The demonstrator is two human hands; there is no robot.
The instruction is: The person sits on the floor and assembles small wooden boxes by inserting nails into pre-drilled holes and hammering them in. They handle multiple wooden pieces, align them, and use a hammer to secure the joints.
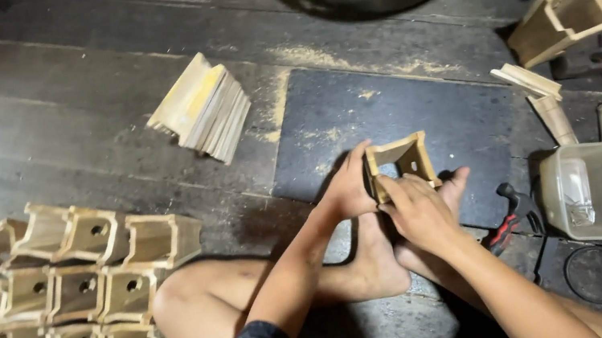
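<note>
A small open-topped wooden box [400,163] sits gripped between both hands above a dark mat [406,115] on the plank floor [63,111]. The left hand [349,185] closes its grip on the box's left wall; the right hand [416,211] clasps the front edge. Beside the mat lies a fanned stack of wooden slats [203,108]. Finished boxes [71,305] are stacked at the left, and a clear plastic container [588,192] stands at the right.
</note>
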